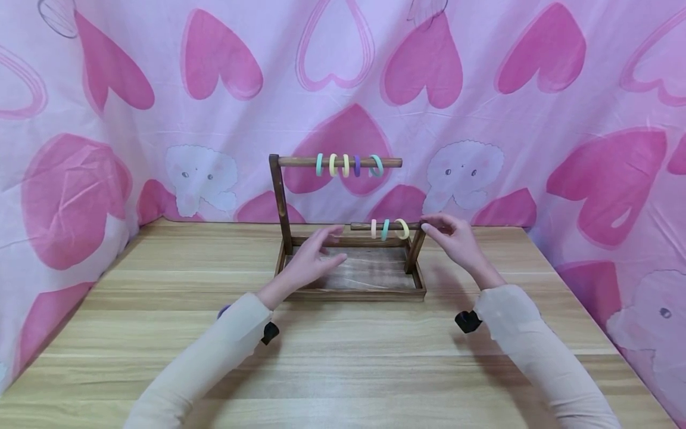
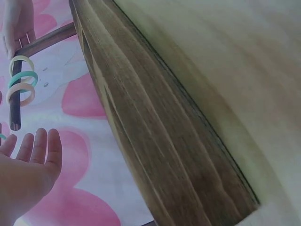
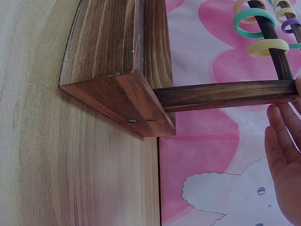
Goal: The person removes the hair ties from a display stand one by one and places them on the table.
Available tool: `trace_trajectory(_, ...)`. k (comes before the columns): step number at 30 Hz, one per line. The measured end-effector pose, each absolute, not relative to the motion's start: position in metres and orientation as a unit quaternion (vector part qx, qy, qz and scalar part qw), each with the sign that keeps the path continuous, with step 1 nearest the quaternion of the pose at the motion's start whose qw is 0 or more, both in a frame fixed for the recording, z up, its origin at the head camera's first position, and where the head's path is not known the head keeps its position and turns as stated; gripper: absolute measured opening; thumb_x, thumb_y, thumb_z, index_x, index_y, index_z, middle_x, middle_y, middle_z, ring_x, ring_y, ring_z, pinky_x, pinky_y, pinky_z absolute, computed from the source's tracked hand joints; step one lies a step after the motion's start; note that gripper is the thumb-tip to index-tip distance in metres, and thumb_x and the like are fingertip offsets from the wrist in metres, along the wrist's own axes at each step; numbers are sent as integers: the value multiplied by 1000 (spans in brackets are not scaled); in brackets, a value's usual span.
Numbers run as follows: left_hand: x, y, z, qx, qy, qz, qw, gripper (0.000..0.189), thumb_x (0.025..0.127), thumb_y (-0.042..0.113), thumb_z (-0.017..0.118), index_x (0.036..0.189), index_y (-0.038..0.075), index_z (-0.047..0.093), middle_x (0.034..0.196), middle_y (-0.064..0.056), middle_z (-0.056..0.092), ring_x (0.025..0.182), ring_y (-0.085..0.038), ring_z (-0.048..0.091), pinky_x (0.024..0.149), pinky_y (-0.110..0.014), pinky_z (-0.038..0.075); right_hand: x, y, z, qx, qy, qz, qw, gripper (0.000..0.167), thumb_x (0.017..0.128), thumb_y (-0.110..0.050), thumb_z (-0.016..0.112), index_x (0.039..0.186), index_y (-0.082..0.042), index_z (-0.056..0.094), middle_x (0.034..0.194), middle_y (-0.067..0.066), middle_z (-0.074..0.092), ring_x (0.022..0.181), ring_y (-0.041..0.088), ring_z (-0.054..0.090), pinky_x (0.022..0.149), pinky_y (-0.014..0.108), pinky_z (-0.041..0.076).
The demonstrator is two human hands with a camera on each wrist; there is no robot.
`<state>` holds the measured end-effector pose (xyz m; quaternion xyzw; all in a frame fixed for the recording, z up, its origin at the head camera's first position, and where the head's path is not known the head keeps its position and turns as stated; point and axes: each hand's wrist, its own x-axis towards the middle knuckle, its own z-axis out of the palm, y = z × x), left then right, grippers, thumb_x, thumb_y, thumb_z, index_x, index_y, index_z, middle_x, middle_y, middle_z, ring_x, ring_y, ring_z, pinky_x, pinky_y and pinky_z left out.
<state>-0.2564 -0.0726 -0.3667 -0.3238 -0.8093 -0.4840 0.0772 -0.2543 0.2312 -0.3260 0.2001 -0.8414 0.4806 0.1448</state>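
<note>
A dark wooden rack [image 1: 354, 294] has a tray base, a tall left post with an upper bar [image 1: 393, 162], and a short right post [image 1: 415, 253] with a lower bar [image 1: 359, 226]. A peach ring [image 1: 373, 229], a teal ring [image 1: 385, 229] and a yellow ring [image 1: 402, 229] hang on the lower bar. My right hand [image 1: 454, 239] holds the short post's top end, thumb in front and fingers behind. Fingers spread, my left hand [image 1: 311, 259] hovers over the tray's left part, near the lower bar's free end, holding nothing.
Several rings hang along the upper bar, among them a purple ring [image 1: 356, 165] and a teal ring [image 1: 377, 165]. Part of a purple object [image 1: 223, 310] shows beside the left sleeve on the wooden table [image 1: 343, 357]. A pink heart-print cloth [image 1: 343, 53] hangs behind.
</note>
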Motion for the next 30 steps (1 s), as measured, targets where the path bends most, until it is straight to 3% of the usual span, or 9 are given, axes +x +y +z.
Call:
trace_trajectory(4,-260,-68,-363,-312,-808,-495,71,55,81,15,64,130,8,40,121,-9,45,106,-20,45,82,-39,41,-255,231,-326,201,-840,482,146,26,87,-10,56,108,5,58,101,19,60,83,6,56,71,18,42)
trace_trajectory(12,-267,-58,-352,-293,-825,-481,53,56,83,25,62,132,16,37,126,-1,42,113,-14,39,90,-38,35,-254,231,-326,203,-840,482,146,25,87,-9,56,108,5,58,101,19,60,84,8,56,71,18,42)
trace_trajectory(22,-279,-47,-342,-315,-824,-468,48,62,81,25,65,134,12,35,124,-6,41,114,-23,39,91,-34,34,-255,231,-325,203,-838,486,142,26,87,-9,56,108,6,58,102,20,59,85,7,56,72,18,42)
trace_trajectory(30,-283,-34,-340,-305,-826,-472,39,63,78,27,67,132,10,38,125,-7,42,113,-20,40,91,-33,34,-255,231,-326,205,-835,490,143,25,87,-7,56,108,7,57,102,21,59,84,6,56,71,17,42)
